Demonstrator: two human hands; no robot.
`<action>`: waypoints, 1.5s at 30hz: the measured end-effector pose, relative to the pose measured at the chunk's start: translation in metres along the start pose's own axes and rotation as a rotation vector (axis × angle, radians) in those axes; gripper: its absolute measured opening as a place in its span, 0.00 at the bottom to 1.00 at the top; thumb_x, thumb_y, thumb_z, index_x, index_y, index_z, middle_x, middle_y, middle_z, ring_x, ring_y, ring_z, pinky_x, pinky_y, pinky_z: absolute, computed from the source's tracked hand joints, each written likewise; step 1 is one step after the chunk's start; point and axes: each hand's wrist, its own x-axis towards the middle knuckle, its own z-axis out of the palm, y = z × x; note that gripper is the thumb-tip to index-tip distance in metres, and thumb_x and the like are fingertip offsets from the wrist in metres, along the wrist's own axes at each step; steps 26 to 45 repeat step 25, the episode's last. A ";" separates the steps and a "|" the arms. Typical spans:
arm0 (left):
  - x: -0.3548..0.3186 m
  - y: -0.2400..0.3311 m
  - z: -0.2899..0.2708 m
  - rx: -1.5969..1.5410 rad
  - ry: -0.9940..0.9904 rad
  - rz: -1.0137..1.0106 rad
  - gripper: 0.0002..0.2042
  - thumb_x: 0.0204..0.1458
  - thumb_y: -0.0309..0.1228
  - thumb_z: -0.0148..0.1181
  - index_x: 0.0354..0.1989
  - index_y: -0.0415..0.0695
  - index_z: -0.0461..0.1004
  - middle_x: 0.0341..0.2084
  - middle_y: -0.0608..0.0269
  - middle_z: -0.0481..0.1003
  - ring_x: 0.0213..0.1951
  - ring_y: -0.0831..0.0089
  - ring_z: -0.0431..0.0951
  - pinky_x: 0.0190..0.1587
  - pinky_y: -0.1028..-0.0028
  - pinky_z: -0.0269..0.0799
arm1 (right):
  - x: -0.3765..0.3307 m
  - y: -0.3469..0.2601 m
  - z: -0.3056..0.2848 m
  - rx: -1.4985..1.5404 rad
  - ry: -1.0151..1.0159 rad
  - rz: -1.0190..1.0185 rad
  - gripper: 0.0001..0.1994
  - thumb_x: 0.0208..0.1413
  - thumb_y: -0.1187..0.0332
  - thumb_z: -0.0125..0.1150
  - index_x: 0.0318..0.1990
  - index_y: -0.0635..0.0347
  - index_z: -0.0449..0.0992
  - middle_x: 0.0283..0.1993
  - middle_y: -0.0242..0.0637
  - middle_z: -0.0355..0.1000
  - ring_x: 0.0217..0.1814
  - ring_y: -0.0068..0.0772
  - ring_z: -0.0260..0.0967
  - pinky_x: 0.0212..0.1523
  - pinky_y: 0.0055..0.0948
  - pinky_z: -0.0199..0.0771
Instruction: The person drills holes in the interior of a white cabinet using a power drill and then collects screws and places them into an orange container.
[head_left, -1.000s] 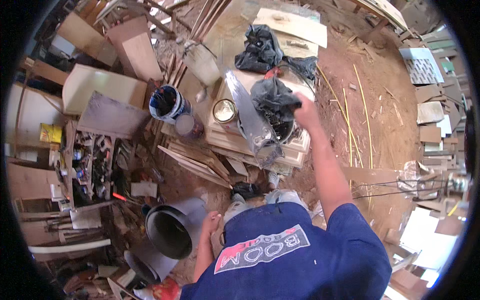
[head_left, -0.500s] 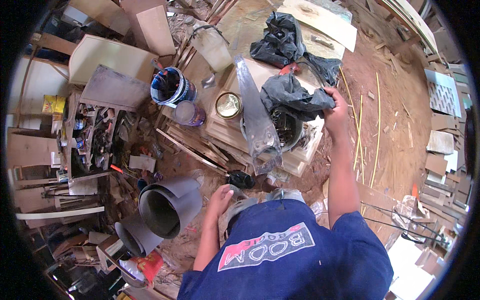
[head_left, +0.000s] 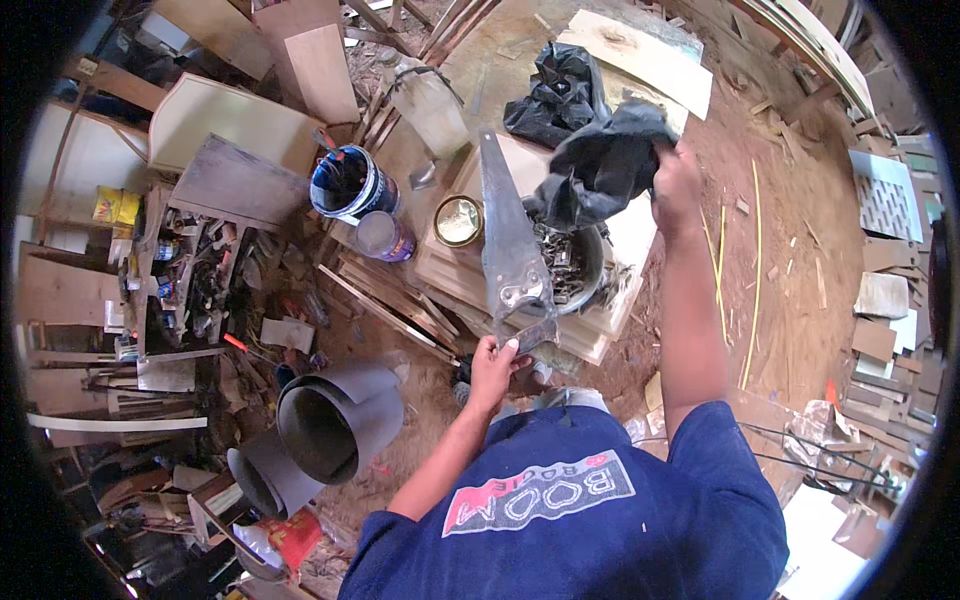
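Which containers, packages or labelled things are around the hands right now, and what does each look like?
Blue plastic bucket with white label band: left of the board stack, open.
Small purple-banded jar: just below the bucket.
Round tin with gold lid: on the stack, left of the saw blade.
Yellow packet: far left shelf.
Black plastic bag: held up by the right hand.

Left hand [head_left: 492, 365] gripping handsaw [head_left: 510, 250], right hand [head_left: 677, 185] lifting black bag [head_left: 600, 165]
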 end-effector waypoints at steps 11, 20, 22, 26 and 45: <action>0.054 0.178 -0.015 0.375 0.036 0.448 0.12 0.68 0.36 0.56 0.49 0.39 0.73 0.40 0.64 0.78 0.42 0.76 0.77 0.49 0.72 0.75 | 0.006 -0.054 0.011 0.202 0.044 -0.155 0.15 0.71 0.74 0.48 0.58 0.65 0.78 0.52 0.35 0.79 0.52 0.29 0.75 0.58 0.29 0.74; 0.152 0.242 0.002 0.192 -0.073 0.225 0.14 0.69 0.37 0.52 0.49 0.37 0.73 0.42 0.54 0.79 0.42 0.63 0.85 0.44 0.60 0.88 | -0.040 -0.020 -0.041 -0.123 0.152 -0.174 0.17 0.68 0.79 0.52 0.62 0.66 0.76 0.56 0.35 0.79 0.58 0.27 0.74 0.64 0.28 0.70; 0.164 0.240 0.000 0.231 0.037 0.172 0.16 0.69 0.35 0.52 0.53 0.33 0.74 0.47 0.50 0.79 0.47 0.57 0.84 0.47 0.57 0.87 | -0.049 -0.015 -0.047 -0.089 0.144 -0.141 0.17 0.68 0.79 0.53 0.62 0.66 0.76 0.57 0.34 0.79 0.58 0.27 0.74 0.64 0.28 0.70; 0.170 0.232 -0.009 0.232 0.144 0.110 0.20 0.69 0.37 0.54 0.60 0.33 0.72 0.53 0.48 0.78 0.50 0.53 0.84 0.48 0.51 0.86 | -0.065 -0.022 -0.041 -0.081 0.122 -0.055 0.18 0.67 0.78 0.57 0.63 0.64 0.76 0.57 0.33 0.79 0.59 0.26 0.74 0.64 0.27 0.69; 0.170 0.232 -0.009 0.232 0.144 0.110 0.20 0.69 0.37 0.54 0.60 0.33 0.72 0.53 0.48 0.78 0.50 0.53 0.84 0.48 0.51 0.86 | -0.065 -0.022 -0.041 -0.081 0.122 -0.055 0.18 0.67 0.78 0.57 0.63 0.64 0.76 0.57 0.33 0.79 0.59 0.26 0.74 0.64 0.27 0.69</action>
